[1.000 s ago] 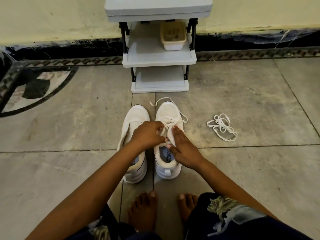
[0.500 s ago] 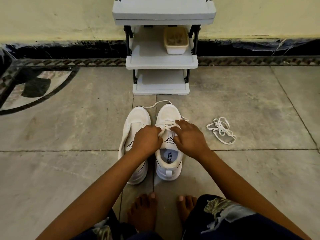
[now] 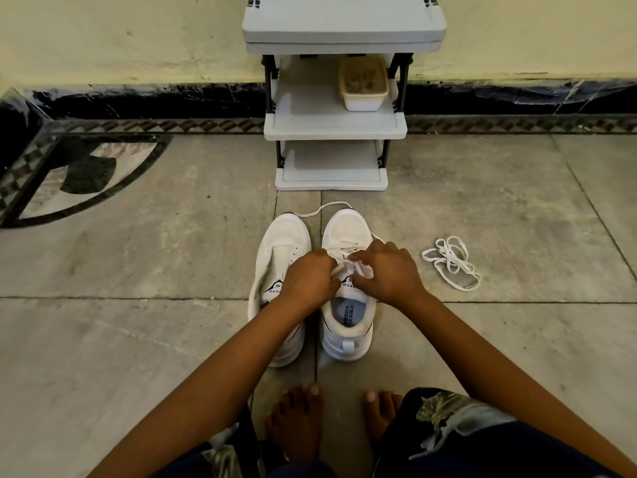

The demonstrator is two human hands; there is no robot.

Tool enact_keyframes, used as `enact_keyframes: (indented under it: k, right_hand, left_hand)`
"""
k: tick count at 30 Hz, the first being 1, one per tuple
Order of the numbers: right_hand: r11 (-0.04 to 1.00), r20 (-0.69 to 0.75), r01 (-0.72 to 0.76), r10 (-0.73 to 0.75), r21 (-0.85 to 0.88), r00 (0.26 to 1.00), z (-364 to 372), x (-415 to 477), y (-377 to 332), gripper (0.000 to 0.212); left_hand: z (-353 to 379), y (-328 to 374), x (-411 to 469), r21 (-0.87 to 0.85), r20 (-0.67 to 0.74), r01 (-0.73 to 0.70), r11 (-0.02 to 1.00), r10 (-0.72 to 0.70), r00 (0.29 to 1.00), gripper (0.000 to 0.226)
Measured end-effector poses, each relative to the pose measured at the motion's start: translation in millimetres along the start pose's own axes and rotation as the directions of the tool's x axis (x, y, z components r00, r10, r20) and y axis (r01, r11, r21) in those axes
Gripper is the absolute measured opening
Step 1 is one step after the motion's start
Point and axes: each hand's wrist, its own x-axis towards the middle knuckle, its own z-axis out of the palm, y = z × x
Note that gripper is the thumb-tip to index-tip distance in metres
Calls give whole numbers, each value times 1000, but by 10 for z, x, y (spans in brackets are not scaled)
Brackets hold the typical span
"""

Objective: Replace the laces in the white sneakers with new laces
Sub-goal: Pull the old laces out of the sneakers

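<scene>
Head view: two hands work on one of a pair of white sneakers on the floor, centre of frame.
Left hand (image 3: 308,279) and right hand (image 3: 386,272): each grip curled tight, pinching the lace (image 3: 344,243) over the eyelets of the laced sneaker (image 3: 348,225); one lace end trails past the toes. Second sneaker (image 3: 286,232) just beside it, to its left in frame. Loose lace bundle (image 3: 451,262) on the floor (image 3: 138,270), right of centre, apart from the shoes. Grey shelf rack (image 3: 331,127) at top centre; lidded container (image 3: 363,84) on its middle shelf.

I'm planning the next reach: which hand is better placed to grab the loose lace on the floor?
Right. Both hands grip the threaded white lace, but the right hand sits nearer the loose white lace bundle; the left hand would cross over.
</scene>
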Motion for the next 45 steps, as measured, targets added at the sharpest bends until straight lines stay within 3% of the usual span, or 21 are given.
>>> enact_keyframes:
  k: [5,7,8,9,10,12,14,15,16,18,21,23,25,26,28,30,31,33,36,42,45]
  right_hand:
    - [956,-170,80,-132,-283,977,18,31,-117,27]
    - [998,-205,14,-2,56,979,-30,53,-157,21]
    - [907,-194,-35,127,420,973,-72,74,-193,16]
    - [677,-120,-62,219,734,968,-122,89,-222,12]
    - [444,-49,-73,256,893,966,-171,93,-250,9]
    - [248,67,-125,228,961,971,-206,84,-277,11]
    - [356,112,-170,178,919,978,-214,52,-256,18]
    - [580,100,-164,142,798,985,-207,46,-215,24]
    - [823,102,-137,96,552,990,-178,43,-153,33]
    - [997,127,-35,26,64,992,-133,6,-86,44]
    - [979,-10,29,-32,-201,999,-89,-13,-134,34]
    - [975,-97,9,-31,-223,995,-106,9,-181,26]
    - [990,-151,-65,83,126,985,-196,55,-228,17]
    - [903,-125,-81,147,423,981,-267,79,-260,12]
    - [510,-52,-51,187,859,981,-429,103,-320,8]
    - [363,-70,-10,207,932,976,-501,121,-291,14]
    - [420,-84,-12,209,908,974,-502,125,-249,19]
    - [692,-54,-77,166,718,985,-423,126,-132,32]
    - [989,128,-57,40,134,991,-181,52,-82,47]
    - [984,-129,-24,1,-178,992,-45,24,-149,27]
    - [969,-97,11,14,248,995,-203,68,-191,17]
  left_hand:
    - [16,9,11,8,-12,3,1000,-3,1000,23]
    - [35,29,11,14,-19,7,1000,-7,1000,23]
    - [34,36,4,25,-23,11,1000,-10,1000,24]
    - [37,51,-3,30,-27,16,999,-15,1000,25]
    - [42,60,-9,25,-33,18,1000,-17,999,27]
    - [40,60,-16,10,-31,10,1000,-10,999,28]
    - [32,44,-20,8,-28,9,1000,-9,1000,27]
    - [27,33,-19,7,-28,12,1000,-12,1000,26]
    - [27,26,-20,6,-29,14,1000,-14,999,25]
    - [23,28,-25,6,-29,13,1000,-13,999,24]
    - [23,28,-25,8,-30,13,1000,-13,999,23]
    - [23,40,-29,17,-26,18,1000,-18,1000,23]
    - [20,51,-24,25,-19,23,999,-23,1000,24]
    - [23,50,-15,24,-20,20,1000,-19,1000,23]
    - [27,44,-4,22,-16,6,1000,-6,1000,23]
    - [24,33,-6,18,-7,2,1000,-2,1000,24]
    - [23,27,-5,17,-8,1,1000,-1,1000,24]
    - [26,26,-6,17,-12,-2,1000,2,1000,23]
    - [24,31,-17,11,-24,-7,1000,7,1000,23]
    - [16,34,-25,1,-21,-15,1000,15,1000,24]
    - [18,32,-18,22,-12,-3,1000,3,1000,24]
